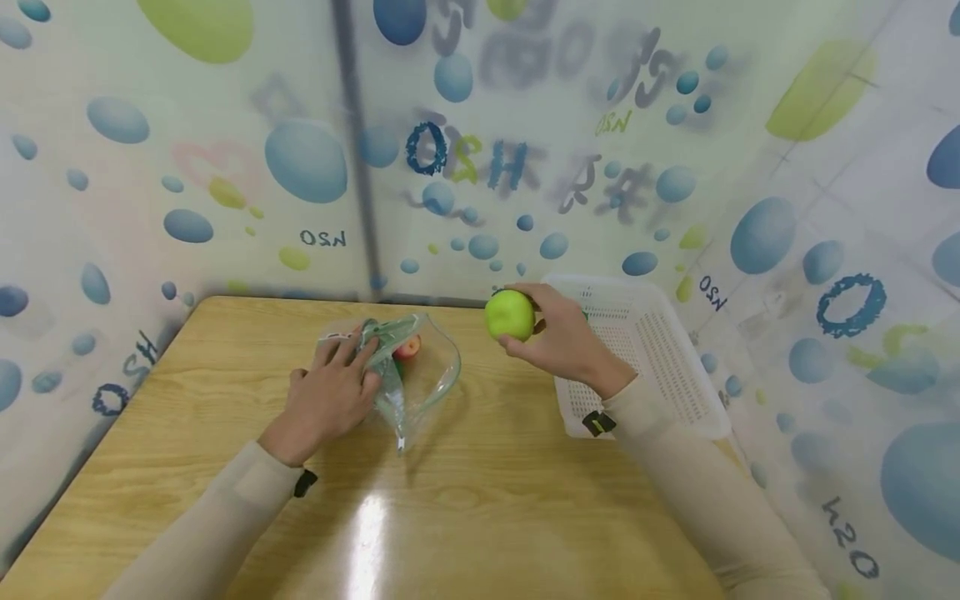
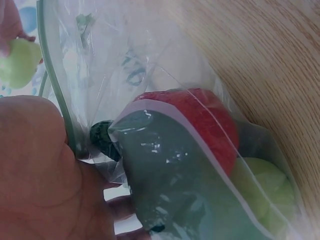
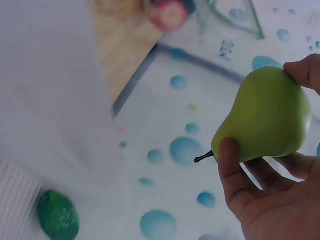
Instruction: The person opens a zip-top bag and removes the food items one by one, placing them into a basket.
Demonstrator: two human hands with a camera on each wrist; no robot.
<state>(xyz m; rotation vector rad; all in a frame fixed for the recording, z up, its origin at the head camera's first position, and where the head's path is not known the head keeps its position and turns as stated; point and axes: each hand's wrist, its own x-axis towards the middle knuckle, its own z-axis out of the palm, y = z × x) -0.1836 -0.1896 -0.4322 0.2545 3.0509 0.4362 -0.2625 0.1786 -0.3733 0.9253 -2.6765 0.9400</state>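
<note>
A clear plastic zip bag (image 1: 420, 371) lies open on the wooden table (image 1: 480, 500), with a red apple (image 1: 407, 347) inside it. My left hand (image 1: 347, 358) grips the bag's left edge. In the left wrist view my palm (image 2: 40, 170) is against the bag (image 2: 165, 170), which holds the red apple (image 2: 205, 120) and a green fruit (image 2: 267, 192). My right hand (image 1: 536, 329) holds a green pear (image 1: 510, 315) in the air between the bag and a white basket (image 1: 660, 367). The right wrist view shows fingers (image 3: 232, 170) wrapped round the pear (image 3: 267, 115).
The white slotted basket stands at the table's right edge, with a dark green object (image 3: 57, 216) inside it. Bubble-printed sheets (image 1: 225, 167) wall in the table at the back and both sides.
</note>
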